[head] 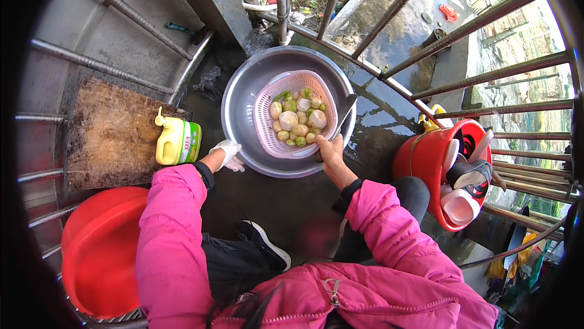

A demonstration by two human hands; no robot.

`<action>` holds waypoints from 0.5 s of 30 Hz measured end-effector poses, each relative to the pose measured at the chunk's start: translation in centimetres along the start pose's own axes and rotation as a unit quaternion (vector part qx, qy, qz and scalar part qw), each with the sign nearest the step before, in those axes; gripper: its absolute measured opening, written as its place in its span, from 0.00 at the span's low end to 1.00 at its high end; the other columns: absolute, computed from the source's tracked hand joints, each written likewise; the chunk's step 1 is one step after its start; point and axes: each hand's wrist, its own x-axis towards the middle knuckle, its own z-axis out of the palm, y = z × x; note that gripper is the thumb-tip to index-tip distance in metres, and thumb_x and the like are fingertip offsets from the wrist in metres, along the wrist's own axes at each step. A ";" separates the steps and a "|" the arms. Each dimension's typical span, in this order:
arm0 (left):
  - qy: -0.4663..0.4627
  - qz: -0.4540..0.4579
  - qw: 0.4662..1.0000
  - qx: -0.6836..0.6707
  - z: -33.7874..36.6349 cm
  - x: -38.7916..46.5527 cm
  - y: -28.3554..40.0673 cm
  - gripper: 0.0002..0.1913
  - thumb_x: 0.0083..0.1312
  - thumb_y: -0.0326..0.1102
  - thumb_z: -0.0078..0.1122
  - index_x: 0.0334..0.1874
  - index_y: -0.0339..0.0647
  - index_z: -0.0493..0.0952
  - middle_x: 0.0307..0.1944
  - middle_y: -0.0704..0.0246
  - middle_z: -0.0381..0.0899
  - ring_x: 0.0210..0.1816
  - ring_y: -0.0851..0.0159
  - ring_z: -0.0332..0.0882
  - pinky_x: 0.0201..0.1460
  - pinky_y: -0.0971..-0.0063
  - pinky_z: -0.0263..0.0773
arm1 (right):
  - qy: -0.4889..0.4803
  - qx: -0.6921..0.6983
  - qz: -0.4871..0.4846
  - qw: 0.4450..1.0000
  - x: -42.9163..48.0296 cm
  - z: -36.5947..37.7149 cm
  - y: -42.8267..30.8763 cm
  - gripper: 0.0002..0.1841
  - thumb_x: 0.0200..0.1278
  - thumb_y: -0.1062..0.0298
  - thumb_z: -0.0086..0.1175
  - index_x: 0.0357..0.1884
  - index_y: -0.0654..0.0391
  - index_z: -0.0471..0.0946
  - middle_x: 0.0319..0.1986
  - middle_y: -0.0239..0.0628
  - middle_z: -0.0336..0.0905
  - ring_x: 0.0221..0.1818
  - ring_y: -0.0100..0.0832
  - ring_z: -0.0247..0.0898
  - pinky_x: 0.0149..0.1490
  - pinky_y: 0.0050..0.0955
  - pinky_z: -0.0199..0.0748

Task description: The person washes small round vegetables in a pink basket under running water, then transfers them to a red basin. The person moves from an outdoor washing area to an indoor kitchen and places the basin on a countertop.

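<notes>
A wide metal basin stands on the wet floor before me. Inside it is a pink plastic basket of round, pale and green vegetables, some peeled white, with a green pepper-like pod among them. In a clear thin glove, my left hand grips the basin's near left rim. My bare right hand is closed around a knife, whose blade points away over the basin's right side. Its fingers are close to the basket's near right corner; whether they touch it, I cannot tell.
A yellow pump bottle stands at left by a stained wooden board. Nearer is a red plastic tub. A red bucket full of shoes leans at right. Metal railings enclose the far and right sides.
</notes>
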 end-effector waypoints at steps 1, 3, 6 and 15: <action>-0.026 0.007 1.000 -0.004 0.0 0.3 -0.2 0.27 0.76 0.46 0.38 0.67 0.30 0.54 0.50 0.38 0.75 0.36 0.41 0.84 0.24 0.62 0.83 | 0.027 -0.047 -0.001 0.999 0.6 0.2 1.0 0.23 0.53 0.73 0.62 0.50 0.69 0.68 0.42 0.45 0.77 0.40 0.35 0.78 0.47 0.35 0.78; -0.035 0.018 0.999 -0.001 -0.3 0.7 -0.5 0.27 0.76 0.46 0.38 0.67 0.33 0.52 0.50 0.38 0.75 0.35 0.41 0.84 0.23 0.63 0.83 | 0.004 -0.105 0.009 0.994 1.7 -0.2 2.6 0.28 0.52 0.66 0.66 0.49 0.72 0.66 0.42 0.50 0.76 0.37 0.38 0.77 0.40 0.34 0.78; -0.045 0.011 0.999 -0.015 -0.4 0.8 -0.6 0.26 0.76 0.45 0.38 0.66 0.30 0.53 0.51 0.36 0.74 0.36 0.40 0.83 0.25 0.62 0.83 | 0.016 -0.146 0.038 0.988 2.3 -0.9 3.7 0.35 0.50 0.55 0.72 0.47 0.73 0.66 0.42 0.54 0.76 0.37 0.41 0.78 0.37 0.35 0.78; -0.046 -0.073 0.996 0.027 -0.1 0.2 0.2 0.34 0.74 0.56 0.35 0.50 0.19 0.69 0.43 0.44 0.81 0.32 0.48 0.85 0.22 0.69 0.81 | -0.006 -0.254 -0.090 0.963 -4.9 -6.2 -4.2 0.21 0.56 0.65 0.64 0.41 0.68 0.66 0.34 0.48 0.76 0.39 0.44 0.78 0.44 0.40 0.75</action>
